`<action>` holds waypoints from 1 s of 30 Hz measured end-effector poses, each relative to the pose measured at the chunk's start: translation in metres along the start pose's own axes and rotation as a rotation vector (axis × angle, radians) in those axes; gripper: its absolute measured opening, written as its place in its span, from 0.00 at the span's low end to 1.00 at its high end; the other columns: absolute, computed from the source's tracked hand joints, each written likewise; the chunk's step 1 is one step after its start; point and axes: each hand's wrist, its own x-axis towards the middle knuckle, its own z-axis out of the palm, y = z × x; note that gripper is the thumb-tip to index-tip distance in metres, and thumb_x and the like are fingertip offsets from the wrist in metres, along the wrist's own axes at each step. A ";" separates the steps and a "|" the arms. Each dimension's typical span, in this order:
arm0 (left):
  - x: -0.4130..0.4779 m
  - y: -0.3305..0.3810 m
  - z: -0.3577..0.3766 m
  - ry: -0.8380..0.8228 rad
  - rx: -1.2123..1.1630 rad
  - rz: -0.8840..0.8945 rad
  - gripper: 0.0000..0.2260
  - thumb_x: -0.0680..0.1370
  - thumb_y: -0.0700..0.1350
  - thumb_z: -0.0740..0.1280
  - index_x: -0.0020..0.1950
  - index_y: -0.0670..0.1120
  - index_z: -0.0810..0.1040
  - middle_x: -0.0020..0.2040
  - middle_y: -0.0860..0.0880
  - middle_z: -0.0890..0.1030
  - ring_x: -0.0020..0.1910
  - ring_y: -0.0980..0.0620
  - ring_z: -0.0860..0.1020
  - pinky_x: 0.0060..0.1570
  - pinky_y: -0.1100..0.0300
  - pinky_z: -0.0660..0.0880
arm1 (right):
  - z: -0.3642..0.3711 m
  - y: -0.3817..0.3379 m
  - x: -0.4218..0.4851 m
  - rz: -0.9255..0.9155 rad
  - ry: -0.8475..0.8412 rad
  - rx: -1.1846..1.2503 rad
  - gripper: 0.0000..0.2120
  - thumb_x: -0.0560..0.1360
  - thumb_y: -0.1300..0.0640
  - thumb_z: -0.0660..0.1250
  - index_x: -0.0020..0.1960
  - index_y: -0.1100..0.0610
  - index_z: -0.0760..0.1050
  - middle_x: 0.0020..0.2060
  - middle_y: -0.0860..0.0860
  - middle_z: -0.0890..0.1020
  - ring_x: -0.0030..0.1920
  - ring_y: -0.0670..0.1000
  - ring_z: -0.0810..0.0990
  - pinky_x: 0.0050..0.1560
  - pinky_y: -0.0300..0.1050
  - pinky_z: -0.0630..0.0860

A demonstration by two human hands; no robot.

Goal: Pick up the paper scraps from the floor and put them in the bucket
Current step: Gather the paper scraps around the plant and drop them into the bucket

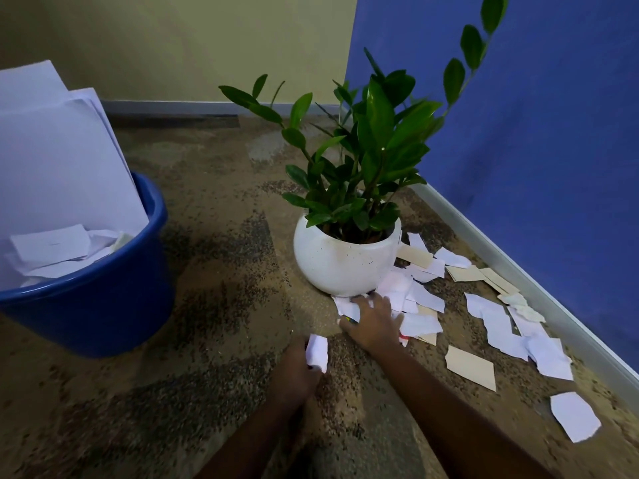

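**Scraps by the pot: where the pickup could slip**

The left hand [294, 366] has its fingers curled round one white held scrap [317, 352], just above the floor [207, 375]. The right hand [371, 323] lies over the near edge of the scraps [425, 299], its fingers [361, 303] spread on the paper right at the foot of the pot [345, 264]. I cannot tell whether they have closed on any piece.

Most of the scraps are on the floor, in a band from the pot's base to the skirting [553, 305]. The bucket [103, 305] stands well apart to the left, and large sheets [62, 160] already rise above its rim.

The likeliest slips, as I judge them:

- The right fingers work against the pot. A hard sweep could nudge it, or shove paper underneath where it is hard to reach.
- Flat paper on rough floor resists pinching, so a piece may slide away instead of lifting. Pieces that overlap may come up together and drop off on the way.
- The bucket is across the body from the pile. A loose handful could shed pieces over that stretch of floor.
- The tall sheets leave only part of the opening free, so a careless toss could bounce off them and land outside.
- The left hand already holds a scrap, so taking more into it risks losing that one.
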 end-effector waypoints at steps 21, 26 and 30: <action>0.005 0.016 0.001 0.057 -0.673 -0.206 0.16 0.76 0.31 0.64 0.63 0.30 0.72 0.56 0.32 0.79 0.44 0.44 0.78 0.29 0.62 0.77 | 0.002 -0.012 -0.061 -0.402 -0.270 0.539 0.31 0.72 0.63 0.67 0.72 0.51 0.62 0.69 0.51 0.68 0.68 0.49 0.67 0.62 0.36 0.67; 0.014 0.011 -0.010 0.192 -0.611 -0.290 0.22 0.77 0.36 0.65 0.70 0.32 0.67 0.66 0.34 0.73 0.64 0.39 0.74 0.65 0.47 0.72 | 0.005 -0.010 -0.026 -0.091 0.183 0.424 0.21 0.75 0.57 0.64 0.67 0.59 0.69 0.68 0.55 0.70 0.69 0.54 0.67 0.68 0.49 0.67; 0.015 0.004 -0.012 0.206 -0.620 -0.309 0.22 0.77 0.36 0.66 0.70 0.33 0.67 0.67 0.36 0.73 0.65 0.39 0.73 0.66 0.45 0.71 | 0.016 -0.013 0.000 0.034 0.079 0.245 0.36 0.76 0.44 0.62 0.75 0.60 0.53 0.76 0.56 0.54 0.77 0.56 0.50 0.76 0.58 0.53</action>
